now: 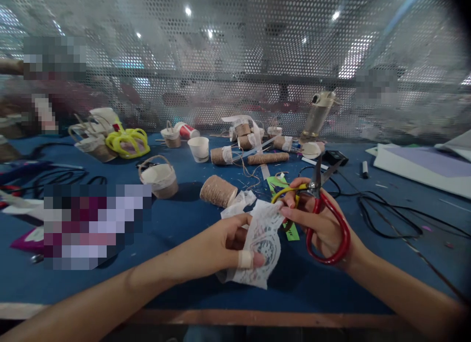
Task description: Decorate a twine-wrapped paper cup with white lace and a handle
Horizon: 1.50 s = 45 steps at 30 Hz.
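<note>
My left hand (224,244), a bandage round its thumb, is closed on a strip of white lace (262,244) held just above the blue table (184,224). My right hand (316,224) grips red-handled scissors (326,219), its fingers through the loops; the blades point up and away. The tips of my right fingers also pinch the lace's upper edge. A twine-wrapped cup (218,191) lies on its side just beyond the lace.
Small twine-and-lace paper-cup baskets (159,177), plain paper cups (199,148), twine rolls (268,158), a yellow object (128,142) and a bottle (318,116) crowd the table's far half. Black cables (390,214) run at right, white boards (423,165) far right. A perforated screen stands behind.
</note>
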### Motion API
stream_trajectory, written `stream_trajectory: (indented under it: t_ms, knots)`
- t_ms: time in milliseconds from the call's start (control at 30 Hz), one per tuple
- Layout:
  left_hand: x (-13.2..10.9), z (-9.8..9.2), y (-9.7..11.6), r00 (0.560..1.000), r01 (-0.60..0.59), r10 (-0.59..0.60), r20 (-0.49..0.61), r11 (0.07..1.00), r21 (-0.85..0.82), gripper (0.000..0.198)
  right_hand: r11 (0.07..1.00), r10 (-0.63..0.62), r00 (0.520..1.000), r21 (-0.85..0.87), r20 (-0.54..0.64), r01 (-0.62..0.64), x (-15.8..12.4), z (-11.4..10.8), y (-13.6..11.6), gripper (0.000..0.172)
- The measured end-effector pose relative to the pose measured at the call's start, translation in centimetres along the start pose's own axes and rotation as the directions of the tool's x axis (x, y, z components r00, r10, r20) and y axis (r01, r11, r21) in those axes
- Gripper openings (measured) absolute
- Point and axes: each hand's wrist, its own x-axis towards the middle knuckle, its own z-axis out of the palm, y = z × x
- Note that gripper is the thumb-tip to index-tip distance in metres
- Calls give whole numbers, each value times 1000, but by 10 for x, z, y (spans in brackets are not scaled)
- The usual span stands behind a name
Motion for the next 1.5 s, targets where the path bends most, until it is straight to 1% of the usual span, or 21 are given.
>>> stream_trajectory:
  t_ms: [67, 133, 200, 267, 333, 367, 467, 533, 600, 667, 733, 767, 800, 833, 900, 933, 967, 1067, 1200, 1333, 1500]
  knots:
    - [-1, 2, 1, 999, -45, 46, -15, 997, 57, 36, 1000, 7, 999, -14, 33, -6, -2, 1, 1, 45]
    - [-1, 4, 2, 995, -83, 90, -46, 986, 142, 28, 999, 27, 997, -38, 69, -25, -4, 2, 1, 43]
    - [-2, 5, 3, 989, -92, 113, -94, 975, 204, 21, 997, 36, 995, -67, 97, -30, -5, 4, 1, 41]
    - [-3, 5, 4, 985, -106, 131, -114, 973, 204, 17, 995, 39, 991, -92, 125, -27, -5, 5, -1, 40]
    - [-4, 4, 5, 988, -118, 130, -83, 984, 135, 12, 994, 47, 985, -109, 166, -29, -5, 5, -3, 39]
    - [-5, 4, 6, 991, -115, 120, -57, 990, 84, 13, 992, 55, 981, -119, 184, -33, -4, 6, -4, 38]
    - [-6, 3, 9, 996, -84, 84, 4, 995, -46, 24, 986, 76, 976, -158, 202, -44, -3, 6, -7, 39]
    - [-7, 3, 10, 997, -81, 82, 14, 993, -91, 30, 979, 97, 974, -199, 204, -56, -2, 4, -8, 38]
    - [-9, 1, 11, 994, -107, 106, -10, 988, -116, 37, 971, 121, 969, -229, 215, -71, 0, -2, -11, 31]
    - [-11, -2, 12, 985, -161, 152, -83, 980, -116, 42, 963, 132, 964, -260, 230, -70, 3, -11, -16, 25]
    - [-13, -6, 13, 963, -229, 215, -166, 971, -74, 46, 939, 144, 950, -340, 276, -44, 6, -23, -24, 29]
    - [-14, -8, 14, 948, -259, 246, -200, 965, -39, 47, 909, 190, 925, -414, 329, -39, 8, -29, -28, 35]
    - [-14, -10, 15, 935, -285, 277, -223, 958, -4, 46, 874, 253, 883, -486, 395, -33, 10, -35, -32, 40]
    - [-14, -12, 16, 924, -302, 300, -238, 953, 28, 46, 827, 343, 824, -561, 451, -37, 11, -40, -36, 45]
    - [-13, -15, 18, 917, -307, 316, -243, 949, 73, 44, 741, 500, 684, -671, 531, -21, 12, -46, -39, 53]
    - [-12, -16, 18, 923, -293, 305, -235, 952, 83, 43, 711, 538, 650, -703, 537, -8, 12, -47, -40, 56]
    - [-12, -17, 18, 933, -273, 286, -218, 958, 88, 42, 685, 558, 632, -728, 537, 13, 11, -46, -39, 57]
    - [-10, -15, 17, 959, -220, 232, -164, 971, 91, 43, 612, 561, 648, -785, 515, 95, 10, -38, -40, 55]
    - [-12, -13, 13, 967, -212, 225, -115, 970, 120, 49, 526, 585, 644, -835, 493, 162, 9, -33, -46, 50]
    - [-14, -13, 11, 971, -199, 220, -96, 960, 195, 57, 495, 579, 647, -844, 496, 205, 9, -38, -47, 45]
    - [-12, -10, 9, 970, -174, 218, -104, 930, 324, 51, 446, 568, 667, -861, 482, 243, 5, -32, -45, 46]
